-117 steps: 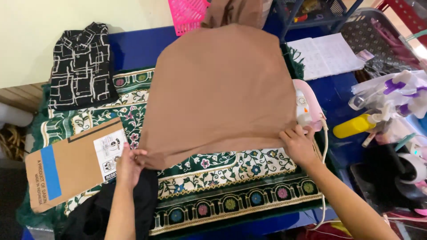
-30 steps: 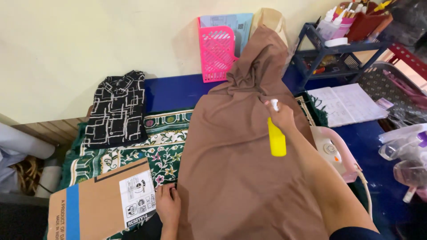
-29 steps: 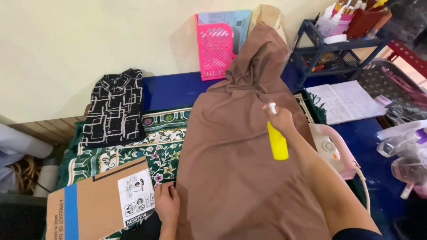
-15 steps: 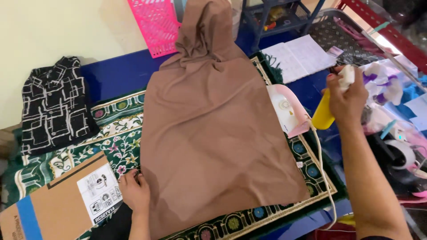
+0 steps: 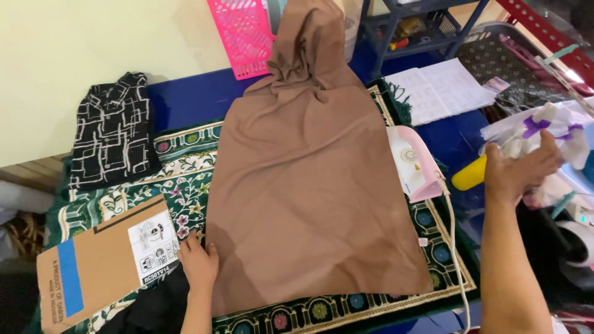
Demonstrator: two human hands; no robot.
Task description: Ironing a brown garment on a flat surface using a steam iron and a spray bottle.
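While the left hand (image 5: pixel 199 265) is pressing flat, fingers spread, on the brown garment's (image 5: pixel 309 192) near-left edge on the patterned mat (image 5: pixel 185 179), the right hand (image 5: pixel 516 170) is clasping a yellow bottle (image 5: pixel 468 174) beyond the pink iron (image 5: pixel 416 162), off the mat's right edge.

yellow bottle (image 5: pixel 468 174) half hidden, cardboard (image 5: pixel 93 269) edge-cropped

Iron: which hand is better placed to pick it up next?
Right, probably. The right hand is at the yellow bottle, just beyond the pink iron. The left hand lies flat on the brown cloth's near-left corner, across the cloth from the iron.
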